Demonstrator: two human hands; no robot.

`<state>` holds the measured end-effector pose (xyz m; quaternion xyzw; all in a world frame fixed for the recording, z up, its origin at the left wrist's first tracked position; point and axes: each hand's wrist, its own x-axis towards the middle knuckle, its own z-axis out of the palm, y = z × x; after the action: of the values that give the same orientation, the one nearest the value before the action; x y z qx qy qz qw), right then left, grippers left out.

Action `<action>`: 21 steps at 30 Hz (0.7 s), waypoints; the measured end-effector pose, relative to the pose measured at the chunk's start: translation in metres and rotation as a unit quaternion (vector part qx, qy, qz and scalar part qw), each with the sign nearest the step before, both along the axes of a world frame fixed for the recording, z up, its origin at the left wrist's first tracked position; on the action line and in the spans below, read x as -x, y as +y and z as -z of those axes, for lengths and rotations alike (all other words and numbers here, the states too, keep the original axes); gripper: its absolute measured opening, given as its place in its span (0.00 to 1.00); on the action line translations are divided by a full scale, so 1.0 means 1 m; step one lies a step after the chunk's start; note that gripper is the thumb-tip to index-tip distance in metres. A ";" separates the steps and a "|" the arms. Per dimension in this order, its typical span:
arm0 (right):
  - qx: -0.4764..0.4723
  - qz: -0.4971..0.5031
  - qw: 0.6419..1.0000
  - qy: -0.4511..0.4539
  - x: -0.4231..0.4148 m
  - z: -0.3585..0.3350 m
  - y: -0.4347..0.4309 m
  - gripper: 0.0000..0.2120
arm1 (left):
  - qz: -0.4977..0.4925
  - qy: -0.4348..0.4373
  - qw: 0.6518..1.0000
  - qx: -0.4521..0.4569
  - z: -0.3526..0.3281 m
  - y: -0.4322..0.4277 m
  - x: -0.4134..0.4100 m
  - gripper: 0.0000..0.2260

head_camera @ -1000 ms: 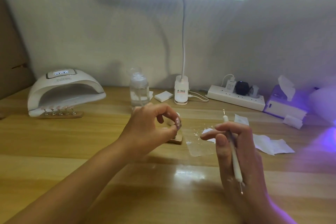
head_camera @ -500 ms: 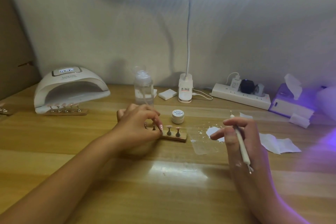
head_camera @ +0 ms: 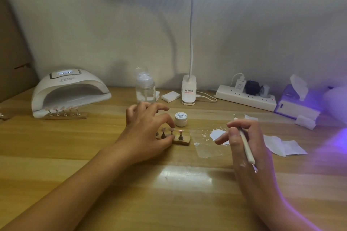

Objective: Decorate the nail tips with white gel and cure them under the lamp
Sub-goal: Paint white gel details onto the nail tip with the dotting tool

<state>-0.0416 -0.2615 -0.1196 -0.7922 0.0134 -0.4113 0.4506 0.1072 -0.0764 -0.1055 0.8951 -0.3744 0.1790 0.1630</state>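
A small wooden stand (head_camera: 183, 142) with several pink nail tips on metal pegs lies at the table's middle. My left hand (head_camera: 146, 133) is curled over its left part, with thumb and index finger pinching one nail tip peg (head_camera: 172, 131). A white gel jar (head_camera: 181, 118), lid on, stands just behind the stand. My right hand (head_camera: 242, 137) grips a white dotting tool (head_camera: 247, 146) to the right, above a clear sheet (head_camera: 206, 148) flecked with white gel. The white curing lamp (head_camera: 69, 90) sits at the far left, with a second stand of nail tips (head_camera: 65, 115) at its mouth.
A lit desk lamp (head_camera: 188, 90) stands at the back, its bar overhead. Next to it are a clear pump bottle (head_camera: 145, 89), a white pad (head_camera: 170, 96), a power strip (head_camera: 246, 98) and a tissue box (head_camera: 297, 105). Paper wipes (head_camera: 283, 145) lie on the right.
My left hand came down from in front of the jar and set the pinched nail tip peg on the wooden stand. The gel jar is now uncovered. My right hand kept its hold on the tool.
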 end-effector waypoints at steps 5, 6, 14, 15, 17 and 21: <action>-0.013 0.009 1.000 -0.003 0.000 0.001 -0.001 0.09 | 0.001 -0.008 1.000 0.012 0.003 -0.004 0.006 0.04; -0.023 0.014 1.000 -0.002 -0.001 0.001 -0.002 0.10 | 0.006 -0.016 1.000 0.013 0.003 -0.005 0.006 0.04; -0.111 0.079 0.986 0.095 -0.009 0.001 -0.030 0.05 | 0.073 -0.053 0.990 0.107 -0.011 -0.013 0.022 0.03; -0.127 0.073 0.982 0.121 -0.010 0.002 -0.034 0.06 | 0.093 -0.008 0.986 0.140 -0.011 -0.018 0.029 0.02; -0.165 0.064 0.971 0.161 -0.011 0.004 -0.040 0.07 | 0.128 0.072 0.975 0.168 -0.005 -0.031 0.043 0.03; -0.162 0.085 0.963 0.195 -0.014 0.005 -0.044 0.08 | 0.158 0.112 0.976 0.103 0.015 -0.047 0.058 0.02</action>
<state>-0.0277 -0.3058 -0.1242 -0.7693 0.2350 -0.2775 0.5253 0.0491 -0.1239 -0.1204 0.8173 -0.4700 0.0871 0.3217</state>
